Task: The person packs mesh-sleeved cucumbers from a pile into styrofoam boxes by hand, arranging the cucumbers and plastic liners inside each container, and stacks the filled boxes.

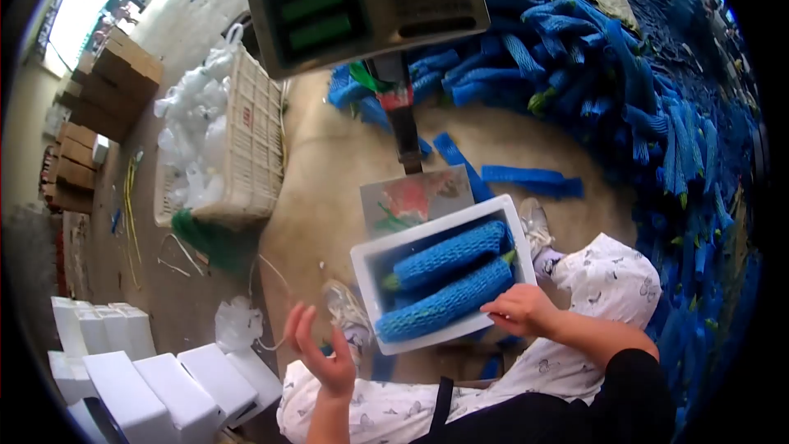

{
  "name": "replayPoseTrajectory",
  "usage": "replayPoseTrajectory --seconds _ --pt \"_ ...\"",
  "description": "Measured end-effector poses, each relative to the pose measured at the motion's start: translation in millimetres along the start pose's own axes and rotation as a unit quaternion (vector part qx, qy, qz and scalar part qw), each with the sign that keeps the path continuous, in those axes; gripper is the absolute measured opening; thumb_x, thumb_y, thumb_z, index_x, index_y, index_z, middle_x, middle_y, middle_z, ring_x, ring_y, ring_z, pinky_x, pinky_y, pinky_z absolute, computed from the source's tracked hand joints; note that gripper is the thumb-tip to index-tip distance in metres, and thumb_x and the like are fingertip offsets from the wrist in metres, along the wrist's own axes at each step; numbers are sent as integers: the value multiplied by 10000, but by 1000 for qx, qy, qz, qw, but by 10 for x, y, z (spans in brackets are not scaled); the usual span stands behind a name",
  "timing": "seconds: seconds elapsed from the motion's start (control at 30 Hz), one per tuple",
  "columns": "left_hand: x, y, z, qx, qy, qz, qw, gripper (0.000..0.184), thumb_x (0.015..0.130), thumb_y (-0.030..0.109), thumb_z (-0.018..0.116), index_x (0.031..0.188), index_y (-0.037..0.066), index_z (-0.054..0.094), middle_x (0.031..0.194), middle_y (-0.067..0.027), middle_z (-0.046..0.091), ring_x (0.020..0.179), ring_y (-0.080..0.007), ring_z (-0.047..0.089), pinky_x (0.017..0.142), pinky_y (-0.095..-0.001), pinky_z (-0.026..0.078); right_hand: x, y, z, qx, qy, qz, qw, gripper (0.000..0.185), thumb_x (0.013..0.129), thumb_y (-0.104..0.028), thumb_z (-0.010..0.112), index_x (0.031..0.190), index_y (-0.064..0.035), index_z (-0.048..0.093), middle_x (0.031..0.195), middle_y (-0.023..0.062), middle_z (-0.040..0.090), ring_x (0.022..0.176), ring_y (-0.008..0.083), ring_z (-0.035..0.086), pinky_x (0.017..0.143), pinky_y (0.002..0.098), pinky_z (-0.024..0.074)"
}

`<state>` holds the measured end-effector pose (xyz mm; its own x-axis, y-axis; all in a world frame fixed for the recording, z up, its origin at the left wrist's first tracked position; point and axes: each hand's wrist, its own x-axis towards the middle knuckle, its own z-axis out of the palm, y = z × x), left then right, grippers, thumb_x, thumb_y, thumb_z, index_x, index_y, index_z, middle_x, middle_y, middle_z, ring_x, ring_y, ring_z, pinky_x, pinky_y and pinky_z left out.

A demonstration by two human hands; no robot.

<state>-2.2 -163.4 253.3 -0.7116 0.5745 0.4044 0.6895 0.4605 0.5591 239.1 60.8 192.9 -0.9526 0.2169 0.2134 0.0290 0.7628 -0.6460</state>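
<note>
A white foam box (pixel 448 273) sits tilted on the metal plate of a scale (pixel 378 205). Inside it lie long green vegetables in blue mesh sleeves (pixel 444 300), side by side. My right hand (pixel 523 310) is at the box's lower right edge, fingers curled together over the rim; what they hold, if anything, is hidden. My left hand (pixel 322 353) is raised left of the box, fingers spread, touching nothing. The scale's display head (pixel 370 0) stands above the box.
A large heap of blue-sleeved vegetables (pixel 559 57) spreads across the upper right. At left stands a cream crate (pixel 251 140) of clear plastic bags (pixel 201 131). White foam boxes (pixel 156 395) are stacked lower left. Cardboard boxes (pixel 115 82) stand behind. Loose blue sleeved pieces (pixel 530 177) lie near the scale.
</note>
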Motion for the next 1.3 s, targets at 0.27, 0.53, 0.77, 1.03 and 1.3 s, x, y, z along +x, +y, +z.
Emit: replayPoseTrajectory --seconds 0.27,0.53,0.77,1.03,1.3 --pt "23 0 230 -61 36 -39 997 405 765 34 590 1161 5 507 1245 -184 458 1172 -326 434 1014 -410 328 88 -94 104 64 -66 -27 995 135 769 -121 659 901 -94 654 757 25 624 656 195 586 604 299 456" --pt "-35 -160 224 -51 17 -62 997 429 753 33 596 1174 15 512 1265 -192 451 1184 -334 428 1024 -413 317 119 -93 158 65 -98 -8 993 143 765 -113 654 908 -112 655 808 27 640 705 202 604 627 307 468" --pt "-637 -836 979 -122 -180 -195 956 716 809 169 650 1387 -23 273 1369 -258 366 1266 -370 377 1063 -399 293 662 86 222 -86 -134 -7 987 406 704 -185 687 1091 -99 596 1047 81 612 955 271 603 815 388 493" --pt "-979 -1088 1368 -267 -187 -292 899 641 834 236 647 1342 -25 357 1242 -210 519 1134 -277 519 955 -346 395 719 132 579 -164 -360 8 918 630 671 -362 747 1195 -81 540 1139 144 526 1110 294 487 935 399 438" --pt "-954 -1091 1412 -234 -189 -287 909 552 828 250 658 1280 9 452 1102 -144 599 1001 -228 566 885 -329 429 903 -69 664 -189 -391 -22 900 654 684 -378 767 1229 -120 513 1116 131 555 1101 281 510 955 382 404"
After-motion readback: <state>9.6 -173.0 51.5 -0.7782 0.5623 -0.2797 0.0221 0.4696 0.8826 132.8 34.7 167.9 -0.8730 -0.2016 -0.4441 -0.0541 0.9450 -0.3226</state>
